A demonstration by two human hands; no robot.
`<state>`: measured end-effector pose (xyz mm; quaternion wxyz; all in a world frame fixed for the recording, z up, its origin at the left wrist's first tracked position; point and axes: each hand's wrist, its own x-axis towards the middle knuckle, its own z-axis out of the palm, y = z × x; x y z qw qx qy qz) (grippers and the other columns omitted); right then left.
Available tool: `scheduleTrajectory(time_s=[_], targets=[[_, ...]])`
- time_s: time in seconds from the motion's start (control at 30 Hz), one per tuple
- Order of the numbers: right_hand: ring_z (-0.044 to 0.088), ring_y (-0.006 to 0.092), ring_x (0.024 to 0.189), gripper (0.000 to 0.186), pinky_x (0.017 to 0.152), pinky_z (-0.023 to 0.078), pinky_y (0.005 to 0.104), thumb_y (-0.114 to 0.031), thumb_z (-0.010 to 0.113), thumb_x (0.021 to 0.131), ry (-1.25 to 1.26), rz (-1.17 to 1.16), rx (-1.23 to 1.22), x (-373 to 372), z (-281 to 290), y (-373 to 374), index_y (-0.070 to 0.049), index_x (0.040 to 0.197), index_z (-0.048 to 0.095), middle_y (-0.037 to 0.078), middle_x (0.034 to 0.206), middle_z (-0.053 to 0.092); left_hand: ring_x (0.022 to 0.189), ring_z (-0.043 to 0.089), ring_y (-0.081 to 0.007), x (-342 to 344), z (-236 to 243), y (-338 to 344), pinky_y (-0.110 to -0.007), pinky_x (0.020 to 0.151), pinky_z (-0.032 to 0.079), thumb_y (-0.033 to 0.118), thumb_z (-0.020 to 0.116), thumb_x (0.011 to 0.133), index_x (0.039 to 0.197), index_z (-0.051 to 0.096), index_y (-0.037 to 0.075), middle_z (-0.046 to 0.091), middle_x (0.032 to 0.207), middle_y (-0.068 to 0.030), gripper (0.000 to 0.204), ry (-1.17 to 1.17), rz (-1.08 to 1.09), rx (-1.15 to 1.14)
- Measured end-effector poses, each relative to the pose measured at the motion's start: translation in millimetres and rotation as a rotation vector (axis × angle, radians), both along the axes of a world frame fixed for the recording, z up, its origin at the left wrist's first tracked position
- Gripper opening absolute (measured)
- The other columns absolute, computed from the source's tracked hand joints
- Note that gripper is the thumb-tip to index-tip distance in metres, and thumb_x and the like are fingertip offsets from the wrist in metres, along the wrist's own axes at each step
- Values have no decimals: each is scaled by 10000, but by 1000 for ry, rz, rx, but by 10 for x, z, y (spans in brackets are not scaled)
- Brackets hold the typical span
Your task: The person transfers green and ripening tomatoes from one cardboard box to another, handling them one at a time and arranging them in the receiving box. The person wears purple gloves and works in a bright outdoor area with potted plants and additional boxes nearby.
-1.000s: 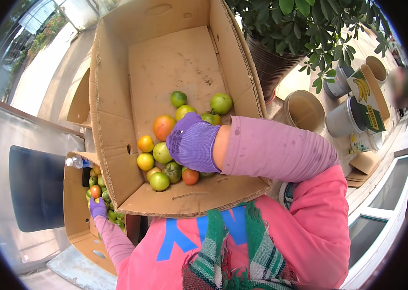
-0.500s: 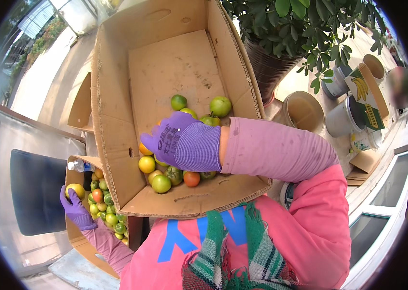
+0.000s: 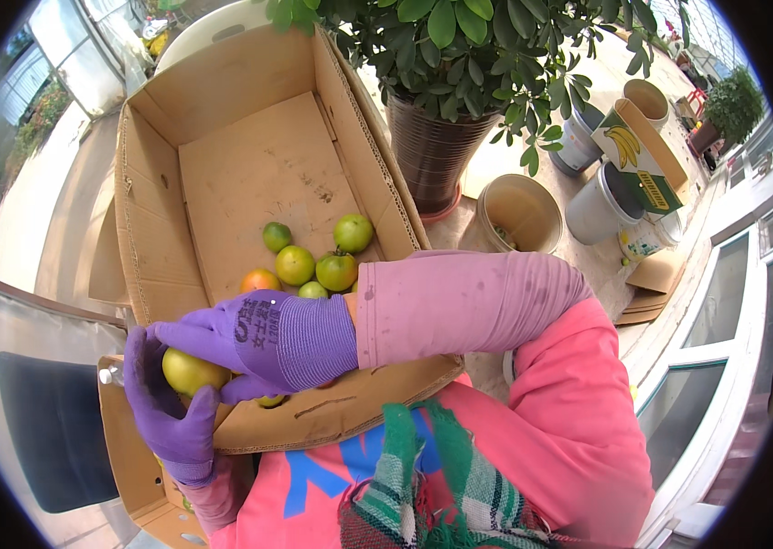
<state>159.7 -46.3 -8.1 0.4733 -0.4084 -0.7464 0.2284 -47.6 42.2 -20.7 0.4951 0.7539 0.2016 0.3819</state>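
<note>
My left hand (image 3: 167, 421), in a purple glove, cups a large yellow-green tomato (image 3: 193, 373) at the near left corner of the open cardboard box (image 3: 153, 151). My right hand (image 3: 268, 343), gloved alike, reaches across from the right, its fingers over that same tomato and touching the left fingertips. Several green and orange tomatoes (image 3: 336, 269) lie on the bottom of this box, some partly hidden under my right arm. A second cardboard box (image 3: 130, 462) stands lower at the left, with a bottle cap (image 3: 110, 375) showing at its upper edge.
A leafy plant in a ribbed brown pot (image 3: 428, 146) stands beyond the box. To the right are plastic buckets (image 3: 592, 220), an open tub (image 3: 519, 206), a banana-printed carton (image 3: 633, 151), flat cardboard (image 3: 656, 279) and white-framed windows (image 3: 688, 403). A dark blue panel (image 3: 48, 430) is at the left.
My left hand took a yellow tomato from the lower left box and has brought it up to the large box. My right hand has moved left to meet it; the view has shifted.
</note>
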Motion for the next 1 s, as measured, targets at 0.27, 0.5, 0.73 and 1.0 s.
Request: scheduleTrajectory(time_s=[0.27,0.5,0.73,1.0], targets=[[672,384,1041,588,895,542,443,-109,808,820,49,-34,-57,50,-8,-25,-36,1331,528,202,1177,647,1391,491,-324,130,106,-45,-435,1160,401,233,781,881,1565,338,-49,441,1558,-190,862,-34,-120,-50],[705,411,980,398,828,559,477,-170,780,806,-81,-216,-205,112,67,-27,-34,1143,619,220,1024,709,1394,521,-364,101,41,-42,-437,1172,401,48,631,967,1460,506,-35,510,1519,-252,515,298,13,430],[688,415,943,375,806,550,498,-225,764,840,-575,-463,-295,456,33,237,-54,1097,551,196,1018,683,1238,597,-405,269,172,-186,-474,1025,483,96,719,866,1359,584,29,585,1412,-216,516,556,-146,868],[713,394,952,414,833,573,482,-302,735,825,-1368,-371,-629,991,-104,1050,-36,1121,618,187,995,735,1112,622,-351,226,-16,-115,-453,913,518,157,737,849,1185,586,51,604,1230,-146,384,720,-401,801]])
